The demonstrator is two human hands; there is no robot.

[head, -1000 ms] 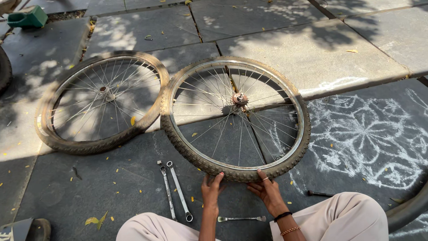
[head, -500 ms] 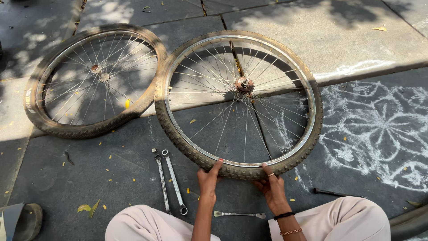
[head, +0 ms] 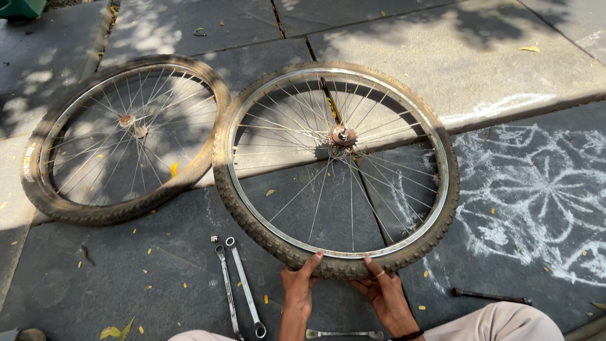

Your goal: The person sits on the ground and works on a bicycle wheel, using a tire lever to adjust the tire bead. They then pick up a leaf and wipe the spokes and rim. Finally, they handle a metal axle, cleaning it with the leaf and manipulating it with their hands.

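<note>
A bicycle wheel with a dusty knobbly tyre and a chrome rim lies flat on the stone paving in front of me. Its rusty hub sits at the centre of the spokes. My left hand grips the near edge of the tyre, fingers curled over it. My right hand holds the same edge just to the right, a finger reaching the rim. A second wheel with a worn tyre lies to the left, its tyre touching the first.
Two ring spanners lie on the slab left of my hands, and a third spanner below them. A dark metal rod rests at the right. A white chalk floor pattern covers the paving to the right. My knees are at the bottom.
The view has drawn closer to the wheel. Both hands stay on the tyre's near edge, and the wheel has shifted slightly to the right.
</note>
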